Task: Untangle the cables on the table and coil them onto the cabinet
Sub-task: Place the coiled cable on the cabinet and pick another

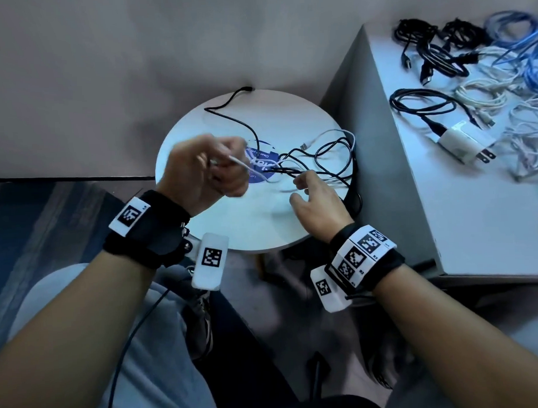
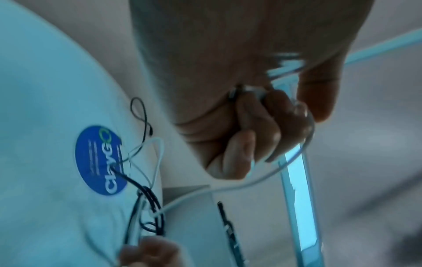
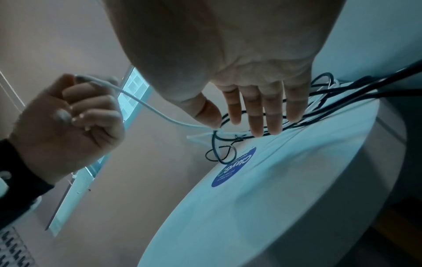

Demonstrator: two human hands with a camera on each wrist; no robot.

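While left hand (image 1: 205, 168) grips white cable (image 3: 146, 104), right hand (image 1: 318, 199) relaxed over black cables (image 1: 333, 159), round table (image 1: 247, 229).

round table (image 1: 247, 232): tangled cables (image 1: 327, 159), blue sticker (image 1: 261, 163) | cabinet (image 1: 463, 227): coiled cables (image 1: 482, 74)

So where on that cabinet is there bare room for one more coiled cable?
The near part of the cabinet top, below the white charger, looks bare. The far end is crowded with black cables, white cables and blue cables.

Head view looks down; blurry wrist views share the table (image 1: 262, 231).
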